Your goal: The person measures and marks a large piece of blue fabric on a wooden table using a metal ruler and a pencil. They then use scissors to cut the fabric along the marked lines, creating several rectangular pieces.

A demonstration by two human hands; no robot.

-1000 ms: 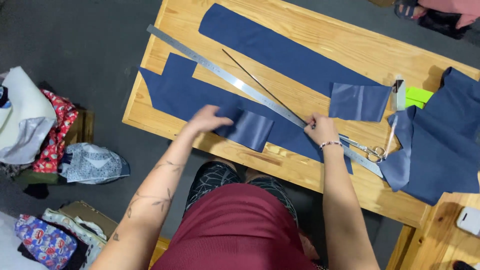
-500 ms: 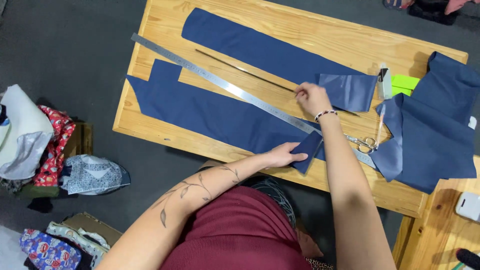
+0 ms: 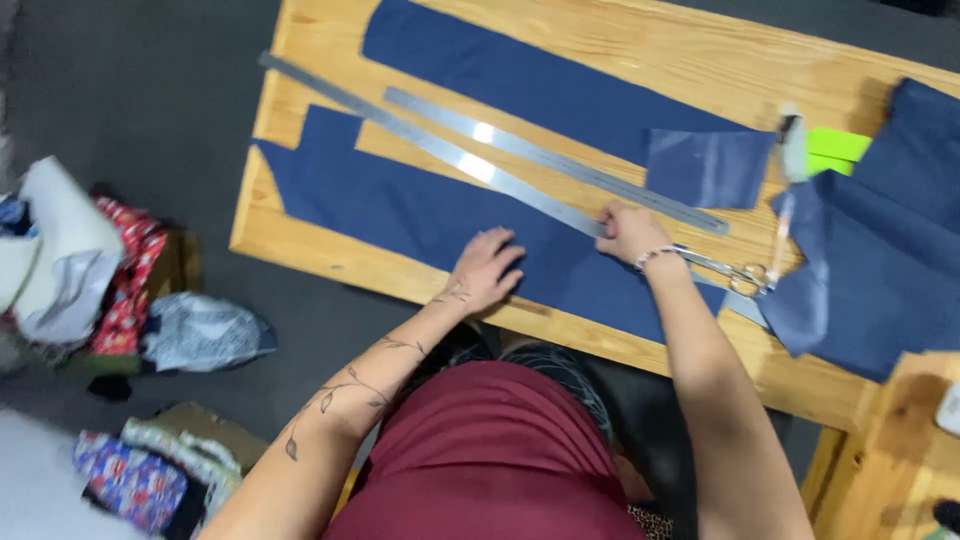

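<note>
The left hand (image 3: 487,268) lies open, flat on the navy cloth (image 3: 420,215) spread along the table (image 3: 300,245). The right hand (image 3: 628,232), fingers curled, presses 1 long steel ruler (image 3: 450,152) against it. The cloth looks thin and limp, best held down flat.

left hand (image 3: 487,270) slid left along fabric strip (image 3: 400,215), second ruler (image 3: 560,160) flat

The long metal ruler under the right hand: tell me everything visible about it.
The long metal ruler is a thin, flat, silvery strip, shiny with a bright glare spot near its middle. It lies flat and diagonal on the wooden table, running from the far left edge down toward the right hand, whose fingers press on its near end. Much of it rests across the navy fabric strip. A second, similar ruler lies close beside it, roughly parallel. Markings are too blurred to make out.
</note>
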